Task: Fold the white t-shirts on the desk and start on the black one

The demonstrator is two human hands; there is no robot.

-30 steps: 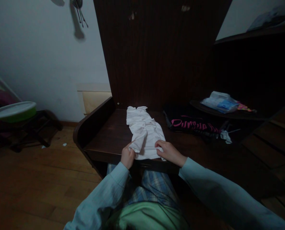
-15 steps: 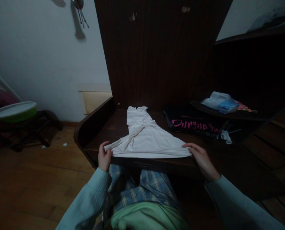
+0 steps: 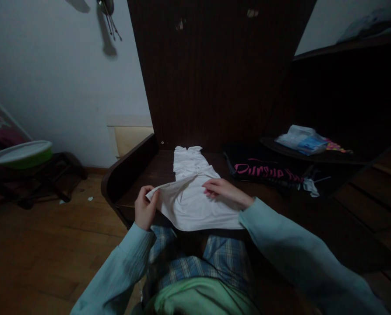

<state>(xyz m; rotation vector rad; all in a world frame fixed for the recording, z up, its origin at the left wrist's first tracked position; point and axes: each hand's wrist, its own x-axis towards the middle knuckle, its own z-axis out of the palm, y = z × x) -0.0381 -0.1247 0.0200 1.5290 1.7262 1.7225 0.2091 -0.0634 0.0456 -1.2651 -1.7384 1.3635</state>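
Both hands are on the cloth. The left hand [image 3: 144,211] pinches the raised left hem corner of the white garment [image 3: 190,205], which lies on the dark desk [image 3: 139,179]. Its long axis runs straight away from the person, narrow end toward the back panel and wide hem over the near edge. The right hand [image 3: 223,191] rests flat on it, fingers open, gripping nothing. A black shirt [image 3: 264,168] lies to the right.

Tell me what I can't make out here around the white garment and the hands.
Head view, dim light:
white garment: its near right corner is covered by the right sleeve.
left hand: fingertips tucked behind the cloth corner it pinches.
black cloth: pink lettering runs into folds and shadow, unreadable.
packet: too small and dark to identify.
hanging items: cut off by the top edge.
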